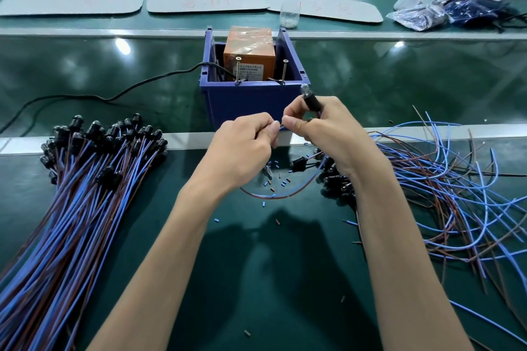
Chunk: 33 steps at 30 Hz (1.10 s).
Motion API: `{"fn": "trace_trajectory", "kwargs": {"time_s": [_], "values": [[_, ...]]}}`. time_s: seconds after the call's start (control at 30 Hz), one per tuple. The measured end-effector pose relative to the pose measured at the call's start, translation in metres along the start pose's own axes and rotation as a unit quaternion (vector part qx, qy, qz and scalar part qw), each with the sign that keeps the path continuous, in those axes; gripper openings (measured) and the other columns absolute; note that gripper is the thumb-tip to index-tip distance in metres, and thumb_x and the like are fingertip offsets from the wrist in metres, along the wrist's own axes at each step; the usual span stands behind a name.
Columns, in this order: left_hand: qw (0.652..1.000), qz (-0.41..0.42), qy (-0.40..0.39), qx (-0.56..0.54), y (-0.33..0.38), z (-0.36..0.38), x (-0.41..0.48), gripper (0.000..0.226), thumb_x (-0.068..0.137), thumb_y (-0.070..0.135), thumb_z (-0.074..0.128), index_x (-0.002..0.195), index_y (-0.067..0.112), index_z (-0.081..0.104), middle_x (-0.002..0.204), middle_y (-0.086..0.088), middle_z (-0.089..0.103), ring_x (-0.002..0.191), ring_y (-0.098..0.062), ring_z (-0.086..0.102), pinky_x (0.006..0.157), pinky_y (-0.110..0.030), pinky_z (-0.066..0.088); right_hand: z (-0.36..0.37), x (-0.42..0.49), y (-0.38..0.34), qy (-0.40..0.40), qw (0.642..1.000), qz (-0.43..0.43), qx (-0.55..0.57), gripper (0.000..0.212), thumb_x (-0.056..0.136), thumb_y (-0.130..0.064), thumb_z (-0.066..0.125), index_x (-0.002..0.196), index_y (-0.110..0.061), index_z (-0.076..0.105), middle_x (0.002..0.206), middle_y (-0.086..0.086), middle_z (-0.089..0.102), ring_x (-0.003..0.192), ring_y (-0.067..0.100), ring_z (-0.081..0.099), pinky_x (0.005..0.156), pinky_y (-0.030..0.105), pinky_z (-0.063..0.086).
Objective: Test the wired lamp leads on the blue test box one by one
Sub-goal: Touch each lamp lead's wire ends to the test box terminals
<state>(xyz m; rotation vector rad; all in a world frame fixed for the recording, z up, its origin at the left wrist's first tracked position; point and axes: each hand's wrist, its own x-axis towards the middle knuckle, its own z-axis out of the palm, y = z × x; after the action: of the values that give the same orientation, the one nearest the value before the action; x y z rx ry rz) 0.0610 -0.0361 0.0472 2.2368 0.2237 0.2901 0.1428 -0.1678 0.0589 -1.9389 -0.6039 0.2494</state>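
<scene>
Left hand (245, 137): thumb and forefinger closed tight, pinching a wire end at centre frame. Right hand (322, 128): thumb and forefinger pinch the adjoining wire end, remaining fingers curled round the black lamp holder (310, 97), bulb pointing up. Fingertips of both hands nearly meet. The held lead's wires loop (273, 196) down below the wrists. Blue test box (242, 100) stands just behind the hands, with two upright screws (238, 68) and an orange unit (251, 48) inside. Bundled leads (85, 194) lie lower left; tangled leads (442, 194) right. Insulation scraps (281, 182) litter the green bench (256, 279).

blue box (251, 102) 1 | orange box (249, 47) 1 | screws (238, 70) 2 | mats (71, 4) 3
</scene>
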Motion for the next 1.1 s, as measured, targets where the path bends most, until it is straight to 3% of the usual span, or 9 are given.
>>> {"fn": "trace_trajectory", "kwargs": {"time_s": [0.27,0.33,0.43,0.6,0.7,0.77,0.9,1.0,1.1], "values": [[0.995,-0.023,0.019,0.099,0.006,0.0,-0.005,0.038,0.098,0.029,0.046,0.061,0.021,0.047,0.058,0.004,0.051,0.065,-0.024,0.047,0.06,-0.032,0.035,0.002,0.002,0.007,0.018,0.998,0.051,-0.033,0.025,0.081,-0.012,0.068,0.059,-0.023,0.061,0.054,-0.015,0.052,0.054,0.0,0.043,0.053,0.013,0.033],[0.995,-0.018,0.037,0.087,0.007,-0.007,-0.007,0.037,0.097,0.028,0.047,0.062,0.017,0.05,0.05,0.006,0.049,0.058,-0.016,0.045,0.058,-0.029,0.035,-0.005,0.004,0.013,0.066,0.995,0.07,-0.02,0.025,0.08,-0.01,0.066,0.058,-0.021,0.061,0.053,-0.014,0.052,0.057,0.005,0.043,0.058,0.019,0.034],[0.997,-0.007,0.07,0.021,0.008,-0.019,-0.005,0.039,0.098,0.024,0.048,0.06,0.017,0.052,0.041,0.014,0.045,0.045,-0.006,0.04,0.045,-0.015,0.028,-0.011,0.005,0.016,0.067,0.995,0.07,0.007,0.023,0.079,-0.014,0.069,0.057,-0.022,0.066,0.049,-0.017,0.054,0.052,-0.002,0.043,0.058,0.02,0.032],[0.989,-0.036,0.085,-0.113,0.004,-0.013,-0.001,0.039,0.1,0.026,0.047,0.062,0.021,0.055,0.041,0.011,0.034,0.043,-0.007,0.028,0.049,-0.023,0.026,0.005,0.002,0.007,-0.029,0.998,0.046,-0.013,0.015,0.088,-0.027,0.066,0.081,-0.02,0.077,0.054,-0.018,0.058,0.05,-0.007,0.048,0.052,0.006,0.033],[0.98,-0.04,0.082,-0.177,0.0,-0.014,0.001,0.038,0.1,0.027,0.048,0.064,0.024,0.059,0.058,0.0,0.034,0.051,-0.01,0.026,0.053,-0.028,0.024,0.004,0.001,0.001,-0.025,0.998,0.048,0.033,0.036,0.097,-0.034,0.055,0.094,-0.003,0.073,0.064,-0.003,0.057,0.044,0.002,0.04,0.051,0.014,0.03],[0.969,-0.039,0.08,-0.231,-0.002,-0.014,0.003,0.034,0.101,0.021,0.047,0.071,0.025,0.062,0.066,-0.007,0.031,0.054,-0.011,0.025,0.054,-0.028,0.023,0.001,-0.001,-0.003,-0.016,0.993,0.052,0.102,0.041,0.1,-0.044,0.043,0.1,-0.012,0.069,0.064,0.006,0.055,0.04,0.004,0.032,0.045,0.014,0.028],[0.94,-0.054,0.071,-0.331,-0.003,-0.012,0.005,0.031,0.101,0.007,0.044,0.086,0.022,0.067,0.065,0.002,0.037,0.057,-0.006,0.035,0.055,-0.017,0.03,-0.002,-0.004,-0.005,-0.046,0.989,0.035,0.137,0.062,0.097,-0.059,0.02,0.103,-0.026,0.072,0.061,0.0,0.058,0.043,0.006,0.032,0.042,0.012,0.025],[0.915,-0.071,0.094,-0.386,-0.001,-0.008,0.005,0.028,0.098,0.008,0.049,0.087,0.023,0.069,0.07,0.005,0.054,0.063,0.0,0.049,0.061,-0.013,0.038,0.003,-0.004,-0.005,-0.063,0.994,0.039,0.083,0.054,0.096,-0.056,0.035,0.092,-0.023,0.078,0.066,-0.003,0.053,0.045,0.0,0.038,0.044,0.008,0.027],[0.863,-0.082,0.1,-0.489,0.005,-0.005,0.004,0.021,0.096,0.006,0.051,0.094,0.018,0.068,0.086,-0.004,0.057,0.061,-0.002,0.057,0.058,-0.013,0.045,0.011,-0.007,-0.009,-0.064,0.994,0.001,0.088,0.033,0.098,-0.034,0.051,0.088,-0.015,0.076,0.061,-0.012,0.056,0.048,-0.003,0.048,0.046,0.005,0.034]]}}
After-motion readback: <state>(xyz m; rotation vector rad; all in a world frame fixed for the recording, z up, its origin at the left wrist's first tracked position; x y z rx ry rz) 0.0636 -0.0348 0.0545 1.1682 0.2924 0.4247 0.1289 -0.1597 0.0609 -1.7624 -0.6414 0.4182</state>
